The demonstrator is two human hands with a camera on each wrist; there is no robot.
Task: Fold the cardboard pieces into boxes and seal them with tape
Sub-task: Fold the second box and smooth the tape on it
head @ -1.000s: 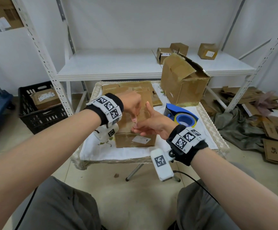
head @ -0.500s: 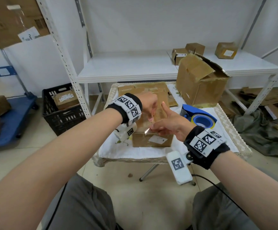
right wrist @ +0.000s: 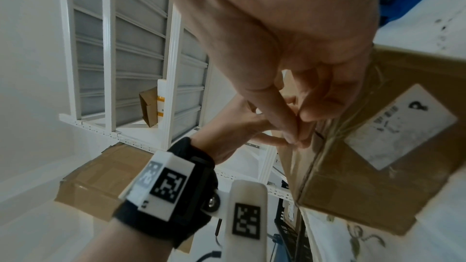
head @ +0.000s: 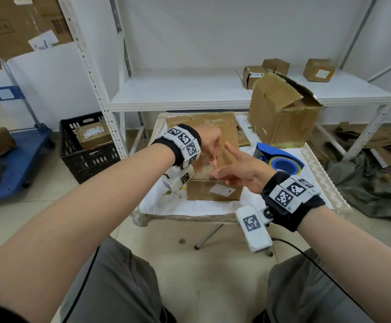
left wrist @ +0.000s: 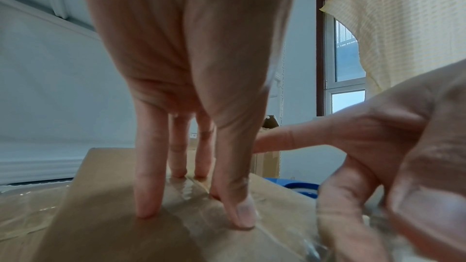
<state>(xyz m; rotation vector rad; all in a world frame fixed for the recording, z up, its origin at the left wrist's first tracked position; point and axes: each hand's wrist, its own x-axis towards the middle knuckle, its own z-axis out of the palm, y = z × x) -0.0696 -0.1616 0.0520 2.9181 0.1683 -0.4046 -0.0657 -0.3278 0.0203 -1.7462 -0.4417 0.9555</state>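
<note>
A small brown cardboard box (head: 213, 190) with a white label stands on the cloth-covered table (head: 166, 206). My left hand (head: 212, 157) stands over it, its straight fingers (left wrist: 148, 186) pressing clear tape (left wrist: 186, 188) down on the box top (left wrist: 100, 226). My right hand (head: 217, 175) is at the top front edge of the box (right wrist: 378, 166). Thumb and a finger pinch the tape's loose end there, while the index finger points away. A blue tape dispenser (head: 280, 159) lies to the right of the box.
A large open cardboard box (head: 283, 117) stands at the table's back right, and flat cardboard (head: 213, 120) lies behind the small box. Small boxes (head: 276, 66) sit on the white shelf. A black crate (head: 87, 148) and a blue trolley (head: 15, 159) are on the left; cardboard scraps (head: 376, 141) are on the right.
My right hand has brought the pinched tape end down to the box's top front edge. The left hand stays pressed on the top. The head view has shifted left.
</note>
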